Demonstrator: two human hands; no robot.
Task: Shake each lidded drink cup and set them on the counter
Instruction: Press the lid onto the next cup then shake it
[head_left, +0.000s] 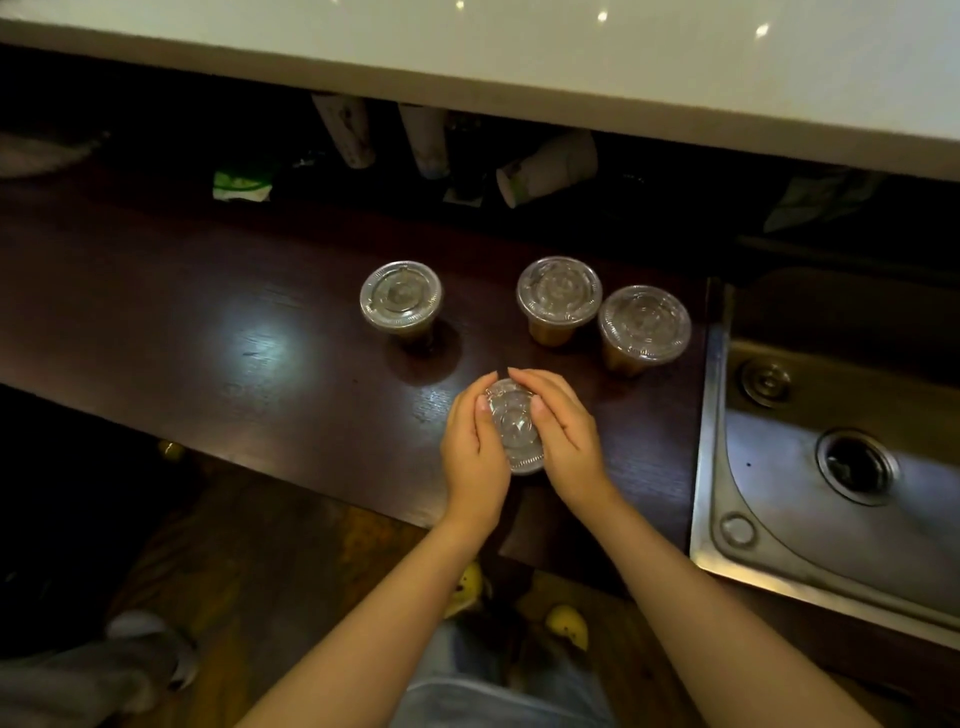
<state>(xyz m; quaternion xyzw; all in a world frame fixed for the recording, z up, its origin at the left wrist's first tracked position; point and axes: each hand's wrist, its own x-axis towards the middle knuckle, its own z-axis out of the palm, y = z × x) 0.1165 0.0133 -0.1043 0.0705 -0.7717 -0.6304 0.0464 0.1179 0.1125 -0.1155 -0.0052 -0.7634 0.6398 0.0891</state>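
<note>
A clear-lidded drink cup (514, 426) stands near the front edge of the dark wooden counter (249, 332). My left hand (472, 457) and my right hand (563, 436) wrap its two sides, thumbs resting on the lid. Three more lidded cups of brown drink stand behind it: one to the left (401, 299), one in the middle (559, 293) and one to the right (644, 322). The held cup's body is hidden by my hands.
A steel sink (831, 467) adjoins the counter on the right. A white upper counter (519, 47) overhangs the back. Under it sit paper cups (545, 166) and a green packet (241, 184). The floor lies below the front edge.
</note>
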